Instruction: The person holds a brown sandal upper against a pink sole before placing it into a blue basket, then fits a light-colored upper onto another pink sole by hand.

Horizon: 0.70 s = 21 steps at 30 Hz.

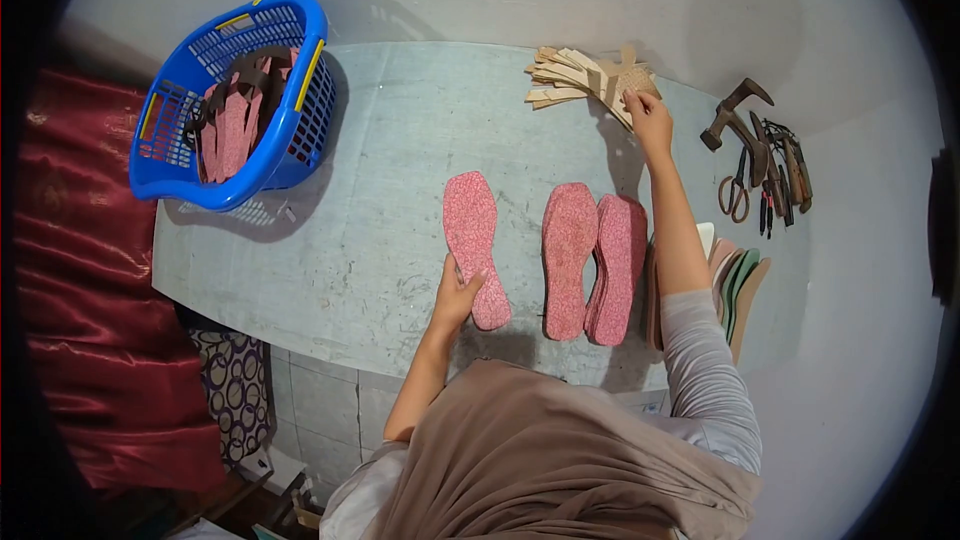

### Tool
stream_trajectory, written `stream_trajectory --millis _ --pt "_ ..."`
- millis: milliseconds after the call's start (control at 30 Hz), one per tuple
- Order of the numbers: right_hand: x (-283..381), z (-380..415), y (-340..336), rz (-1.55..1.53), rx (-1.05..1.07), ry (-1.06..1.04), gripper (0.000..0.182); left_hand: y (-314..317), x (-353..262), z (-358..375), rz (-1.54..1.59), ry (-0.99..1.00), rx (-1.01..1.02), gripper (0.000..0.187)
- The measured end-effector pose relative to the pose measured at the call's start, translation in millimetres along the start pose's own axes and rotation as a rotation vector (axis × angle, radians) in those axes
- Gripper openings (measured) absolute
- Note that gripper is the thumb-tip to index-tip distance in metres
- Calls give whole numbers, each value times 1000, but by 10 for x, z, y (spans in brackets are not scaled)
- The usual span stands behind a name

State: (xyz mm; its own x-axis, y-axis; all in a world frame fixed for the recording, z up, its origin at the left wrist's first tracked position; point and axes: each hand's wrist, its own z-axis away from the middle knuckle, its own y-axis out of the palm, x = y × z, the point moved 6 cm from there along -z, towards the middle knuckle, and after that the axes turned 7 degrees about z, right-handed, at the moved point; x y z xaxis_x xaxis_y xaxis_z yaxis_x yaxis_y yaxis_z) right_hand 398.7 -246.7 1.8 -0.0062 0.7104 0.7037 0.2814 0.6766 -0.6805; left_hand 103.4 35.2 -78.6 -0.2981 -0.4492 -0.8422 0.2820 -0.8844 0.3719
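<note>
My left hand (457, 292) rests on the near end of a single pink shoe insole (472, 230) lying flat on the grey work mat (370, 200), fingers curled over its edge. My right hand (648, 116) reaches far across the mat and pinches a piece in a fanned pile of tan cardboard pieces (580, 80). Between the hands stands a stack of pink insoles (596, 260), set on edge, side by side.
A blue plastic basket (215, 185) at the far left holds pink soles with dark straps. A hammer, scissors and pliers (760, 155) lie at the right. Coloured sole pieces (738, 285) lie under my right forearm. Red cloth (90, 270) runs along the left.
</note>
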Motion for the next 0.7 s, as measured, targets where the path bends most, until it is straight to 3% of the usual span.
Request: stream_trajectory --millis 200,300,333,433,533,633,700 --pt "386 974 -113 -680 555 223 34 -153 240 54 -28 -27 73 47" --pt "541 1607 -11 -812 657 250 33 -200 299 163 -75 -58 96 42" --pt "602 1810 17 -759 651 223 34 -218 292 192 -98 -70 99 39" --pt "699 2281 148 -597 701 124 36 -399 283 277 -685 -103 14 36" --pt "678 2615 352 -444 864 64 36 -491 287 416 -695 -132 34 37" --pt "742 2859 450 -343 938 183 30 -553 137 512 -1024 126 -103 35" --pt "865 2931 459 -350 921 66 32 -614 118 474 -554 95 -177 35"
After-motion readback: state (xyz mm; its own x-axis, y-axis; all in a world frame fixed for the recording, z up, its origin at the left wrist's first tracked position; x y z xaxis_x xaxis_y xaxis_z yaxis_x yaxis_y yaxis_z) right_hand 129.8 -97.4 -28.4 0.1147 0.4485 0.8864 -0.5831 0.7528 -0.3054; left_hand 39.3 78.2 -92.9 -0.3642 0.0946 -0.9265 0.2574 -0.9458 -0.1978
